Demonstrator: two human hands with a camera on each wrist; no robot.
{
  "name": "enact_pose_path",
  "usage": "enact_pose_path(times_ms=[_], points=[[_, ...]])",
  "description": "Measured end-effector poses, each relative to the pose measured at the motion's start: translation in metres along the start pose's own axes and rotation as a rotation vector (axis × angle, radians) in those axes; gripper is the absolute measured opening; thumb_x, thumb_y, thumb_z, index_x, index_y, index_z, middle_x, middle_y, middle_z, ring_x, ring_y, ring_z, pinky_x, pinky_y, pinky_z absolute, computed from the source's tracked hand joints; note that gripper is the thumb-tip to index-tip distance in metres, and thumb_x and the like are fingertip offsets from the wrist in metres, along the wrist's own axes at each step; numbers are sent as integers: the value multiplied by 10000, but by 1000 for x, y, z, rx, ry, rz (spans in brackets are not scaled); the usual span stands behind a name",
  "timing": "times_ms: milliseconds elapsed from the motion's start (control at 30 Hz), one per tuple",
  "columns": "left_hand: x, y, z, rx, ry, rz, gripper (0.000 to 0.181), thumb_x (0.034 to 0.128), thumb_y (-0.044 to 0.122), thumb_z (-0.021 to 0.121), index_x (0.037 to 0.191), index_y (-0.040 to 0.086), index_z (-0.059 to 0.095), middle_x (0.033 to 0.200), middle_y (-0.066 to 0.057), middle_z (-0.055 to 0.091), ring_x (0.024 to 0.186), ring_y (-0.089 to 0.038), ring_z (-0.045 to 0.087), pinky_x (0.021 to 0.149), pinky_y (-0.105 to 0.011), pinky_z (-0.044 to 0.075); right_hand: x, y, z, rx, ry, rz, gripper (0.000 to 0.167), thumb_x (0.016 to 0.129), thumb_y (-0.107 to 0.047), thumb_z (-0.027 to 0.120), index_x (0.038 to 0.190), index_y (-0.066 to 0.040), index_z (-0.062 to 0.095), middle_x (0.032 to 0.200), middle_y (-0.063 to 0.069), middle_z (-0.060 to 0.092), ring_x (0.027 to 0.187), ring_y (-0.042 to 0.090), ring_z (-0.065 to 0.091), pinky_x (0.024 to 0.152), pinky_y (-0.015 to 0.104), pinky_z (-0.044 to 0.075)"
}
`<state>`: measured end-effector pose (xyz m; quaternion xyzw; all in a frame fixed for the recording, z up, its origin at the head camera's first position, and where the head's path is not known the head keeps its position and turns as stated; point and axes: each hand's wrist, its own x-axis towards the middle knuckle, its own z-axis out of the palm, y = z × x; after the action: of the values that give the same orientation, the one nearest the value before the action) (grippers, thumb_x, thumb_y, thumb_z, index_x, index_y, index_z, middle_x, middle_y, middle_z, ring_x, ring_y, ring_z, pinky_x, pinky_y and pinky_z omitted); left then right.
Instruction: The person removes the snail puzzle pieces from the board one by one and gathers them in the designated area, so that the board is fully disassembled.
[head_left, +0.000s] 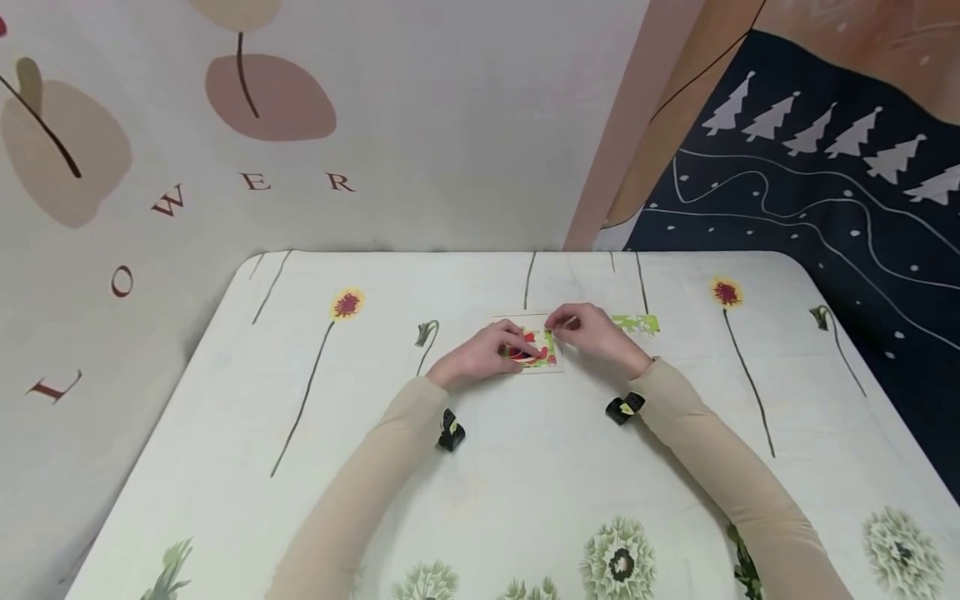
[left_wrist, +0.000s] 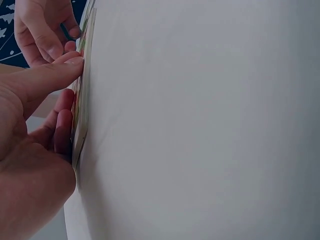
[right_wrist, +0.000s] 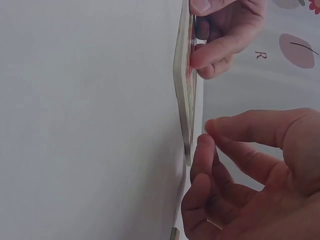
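A thin jigsaw board with a red, yellow and green picture lies at the table's far middle. My left hand rests over its left part, and an outstretched digit presses on the picture. Beyond the board's right corner, my right hand has its thumb and index fingertips together, the other fingers curled. In the right wrist view nothing shows between those fingertips. Just right of that hand lie green jigsaw pieces. From the left wrist view the board appears edge-on, its picture largely hidden.
A white cloth printed with flowers covers the table. Behind the table's far edge hangs a pale printed curtain, with a dark blue panel of white trees to the right. Both wrists wear black camera mounts.
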<state>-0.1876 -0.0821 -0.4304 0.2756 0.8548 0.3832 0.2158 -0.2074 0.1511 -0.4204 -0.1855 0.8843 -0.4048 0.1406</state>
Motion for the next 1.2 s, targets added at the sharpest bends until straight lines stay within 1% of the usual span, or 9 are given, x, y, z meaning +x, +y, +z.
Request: enact_pose_path(times_ms=[200, 300, 633, 800, 967, 1200], points=[[1, -1, 0, -6, -4, 1, 302, 948, 28, 711, 1246, 49, 751, 1354, -160, 538, 1250, -291, 480, 1013, -393, 414, -1, -3, 1, -45, -33, 26, 245, 988, -7, 577, 1190, 51, 702, 1102, 190, 690, 1055, 349, 638, 927, 476, 492], [1, -2, 0, -9, -4, 6, 303, 947, 30, 711, 1247, 51, 750, 1357, -164, 538, 1266, -298, 479, 1021, -395, 410, -1, -3, 2, -53, -42, 39, 256, 990, -13, 582, 1209, 54, 697, 1094, 185, 683, 1044, 337, 631, 890, 446, 491], [3, -5, 1, -19, -7, 15, 313, 947, 17, 709, 1255, 53, 746, 1347, -167, 547, 1301, -307, 464, 1063, -407, 391, -1, -2, 3, -70, -45, 25, 223, 980, -3, 591, 1168, 47, 700, 1036, 162, 673, 971, 302, 615, 807, 381, 469], [4, -7, 1, -19, -8, 25, 310, 945, 18, 706, 1252, 42, 744, 1338, -168, 554, 1314, -315, 462, 1099, -429, 375, 0, -2, 3, -75, -42, 23, 217, 976, 1, 593, 1159, 46, 701, 1026, 157, 671, 964, 299, 615, 809, 379, 468], [5, -6, 0, -16, -7, 31, 313, 943, 21, 707, 1253, 41, 742, 1334, -168, 561, 1314, -316, 467, 1097, -434, 380, 1, -3, 3, -72, -38, 24, 199, 975, 7, 595, 1140, 45, 700, 1017, 156, 667, 963, 305, 616, 839, 407, 472], [4, -5, 0, -27, -11, 9, 316, 939, 12, 710, 1251, 44, 746, 1357, -170, 545, 1309, -313, 461, 1085, -433, 385, 1, -4, 3, -66, -25, 18, 178, 970, 13, 600, 1113, 43, 703, 1009, 159, 675, 980, 324, 631, 874, 447, 481]])
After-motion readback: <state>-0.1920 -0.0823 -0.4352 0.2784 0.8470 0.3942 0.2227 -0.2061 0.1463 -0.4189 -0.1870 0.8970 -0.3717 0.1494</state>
